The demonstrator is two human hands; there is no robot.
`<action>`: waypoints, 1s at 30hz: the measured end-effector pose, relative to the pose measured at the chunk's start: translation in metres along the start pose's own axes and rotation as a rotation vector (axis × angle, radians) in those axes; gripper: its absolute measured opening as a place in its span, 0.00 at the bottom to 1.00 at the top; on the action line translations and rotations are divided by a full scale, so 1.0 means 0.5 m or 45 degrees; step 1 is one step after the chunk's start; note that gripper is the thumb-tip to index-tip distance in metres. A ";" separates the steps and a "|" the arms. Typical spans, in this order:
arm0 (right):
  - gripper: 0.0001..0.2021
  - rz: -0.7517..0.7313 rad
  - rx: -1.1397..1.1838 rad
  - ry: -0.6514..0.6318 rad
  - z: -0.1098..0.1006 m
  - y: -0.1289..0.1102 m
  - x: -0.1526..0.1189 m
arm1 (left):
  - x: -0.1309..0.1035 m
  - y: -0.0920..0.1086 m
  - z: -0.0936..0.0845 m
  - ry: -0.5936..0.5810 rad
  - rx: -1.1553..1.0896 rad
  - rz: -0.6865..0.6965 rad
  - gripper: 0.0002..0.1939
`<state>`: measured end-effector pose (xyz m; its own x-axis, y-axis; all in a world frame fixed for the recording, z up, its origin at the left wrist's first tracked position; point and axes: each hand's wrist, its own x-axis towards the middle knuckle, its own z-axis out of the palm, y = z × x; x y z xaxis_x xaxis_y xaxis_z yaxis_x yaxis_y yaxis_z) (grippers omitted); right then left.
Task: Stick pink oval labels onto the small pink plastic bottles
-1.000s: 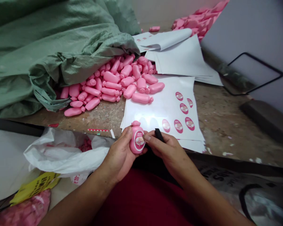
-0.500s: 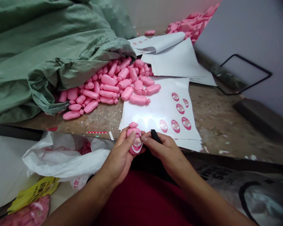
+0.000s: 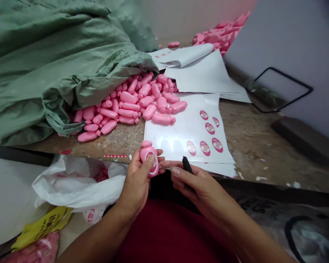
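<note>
My left hand (image 3: 137, 179) grips a pink bottle-shaped plastic piece (image 3: 146, 149) above the table's front edge. On its front is an oval pink-and-white sticker (image 3: 154, 167), partly covered by my thumb. Just to the right, my right hand (image 3: 196, 180) is closed around a slim black-handled tool (image 3: 186, 165). A thin pale tip shows ahead of its thumb; the tool's exact kind is unclear. The right index finger reaches close to the bottle's edge; whether it touches, I cannot tell. Behind both hands lies a white sheet (image 3: 175, 133) with several oval stickers on it.
Several similar pink pieces (image 3: 130, 106) spill from a green sack (image 3: 79, 54) onto the worn table (image 3: 252, 146). More white sheets (image 3: 205, 75) lie behind. A white plastic bag (image 3: 79, 190) hangs below the front edge. At the right stands a black wire frame (image 3: 283, 73).
My left hand has shifted slightly left with the bottle, which is now more tilted. My right hand has moved a little right and its index finger has straightened. The view has shifted slightly.
</note>
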<state>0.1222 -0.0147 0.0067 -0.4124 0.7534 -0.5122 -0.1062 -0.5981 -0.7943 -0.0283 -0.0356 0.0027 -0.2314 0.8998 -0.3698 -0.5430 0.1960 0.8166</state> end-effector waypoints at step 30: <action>0.14 -1.111 -1.252 0.002 -0.012 0.002 0.034 | 0.012 0.026 -0.012 -0.173 -0.333 -0.506 0.09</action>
<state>0.1208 -0.0008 -0.0047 -0.5429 0.7890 0.2877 0.3634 0.5295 -0.7665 -0.0418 -0.0299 0.0082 0.1329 0.8213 -0.5548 -0.7562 0.4459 0.4789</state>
